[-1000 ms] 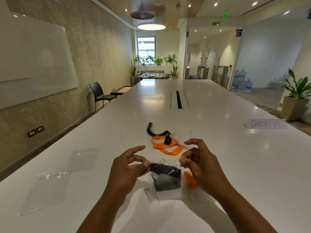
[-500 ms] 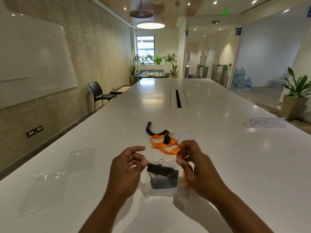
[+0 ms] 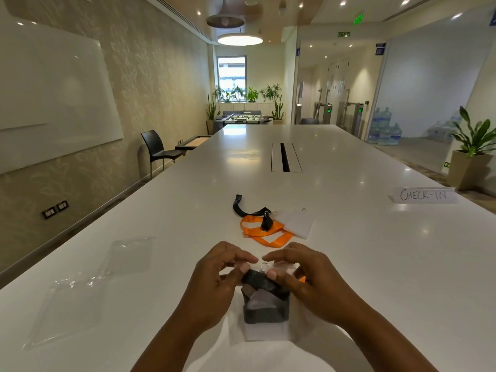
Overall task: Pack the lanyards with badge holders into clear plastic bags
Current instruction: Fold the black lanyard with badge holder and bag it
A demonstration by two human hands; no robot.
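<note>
Pinching crinkly clear bag mouth | left hand, right hand, fingers curled | folded black lanyard inside (matte)

Office meeting room — long table, whiteboard, turnstiles.

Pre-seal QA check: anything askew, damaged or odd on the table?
Nothing damaged or spilled. The loose orange lanyard and black lanyard lie tangled together, and an orange bit peeks out under the right hand beside the bag.
</note>
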